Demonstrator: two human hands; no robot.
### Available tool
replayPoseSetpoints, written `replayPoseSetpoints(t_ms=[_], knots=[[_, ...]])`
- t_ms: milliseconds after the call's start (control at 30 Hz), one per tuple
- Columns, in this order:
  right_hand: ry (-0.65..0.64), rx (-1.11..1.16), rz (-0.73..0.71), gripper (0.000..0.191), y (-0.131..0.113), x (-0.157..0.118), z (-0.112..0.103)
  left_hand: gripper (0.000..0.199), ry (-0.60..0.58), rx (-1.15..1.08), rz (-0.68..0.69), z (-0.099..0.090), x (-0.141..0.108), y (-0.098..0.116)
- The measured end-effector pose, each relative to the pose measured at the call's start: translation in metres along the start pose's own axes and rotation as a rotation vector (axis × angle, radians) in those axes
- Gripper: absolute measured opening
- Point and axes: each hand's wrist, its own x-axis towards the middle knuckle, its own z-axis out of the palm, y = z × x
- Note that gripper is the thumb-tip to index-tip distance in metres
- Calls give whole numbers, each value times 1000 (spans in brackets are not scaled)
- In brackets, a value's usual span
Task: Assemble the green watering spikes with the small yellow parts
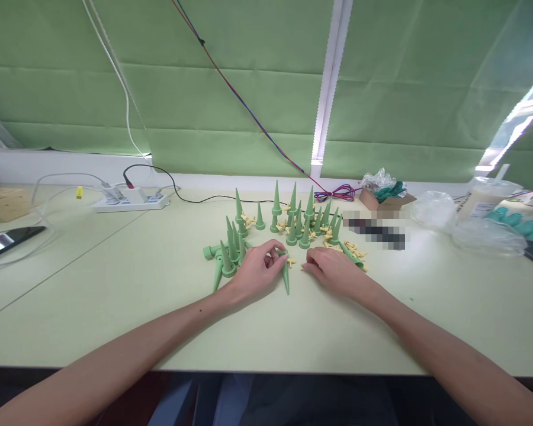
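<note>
My left hand (263, 264) is closed around a green plastic plant-watering spike (286, 279), whose pointed end is toward me. Right beside that spike is a small yellow branched valve piece (292, 262); I cannot tell whether it is joined to it. My right hand (331, 267) is pinched just to the right, with a bit of a small yellow plastic piece (302, 267) showing at the fingertips. Several green spikes (276, 200) stand point up behind the hands, with yellow pieces (354, 248) scattered among them. More spikes (217, 273) lie beside my left hand.
A power strip (131, 203) with cables sits at the back left, and a tablet (11, 242) lies at the far left. Toward the back right are an open cardboard box (388, 207), a plastic bag (435, 210) and a drink cup (482, 201). The table's front edge (293, 373) is near me.
</note>
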Motion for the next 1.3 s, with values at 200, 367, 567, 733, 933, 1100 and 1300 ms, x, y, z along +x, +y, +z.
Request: replayPoseSetpoints(t_ms=[200,367,567,733,933,1100,1300], knots=[[85,160,-33,26,-2,0,3,22,-76,65,143,2,-2,0],[107,270,-64,30,-7,-1,7,22,-113,101,226,1,-2,0],[135,360,-81,29,-10,-1,9,25,-130,91,221,-1,-2,-1],[154,386,-81,28,-11,-1,8,22,-108,73,218,0,-2,-3],[177,444,-88,21,-13,-2,7,24,-76,68,194,1,0,-4],[193,500,-60,17,-15,-2,7,25,-71,79,192,1,0,-3],[211,538,-27,15,-16,-2,8,24,-69,81,195,0,-1,-3]])
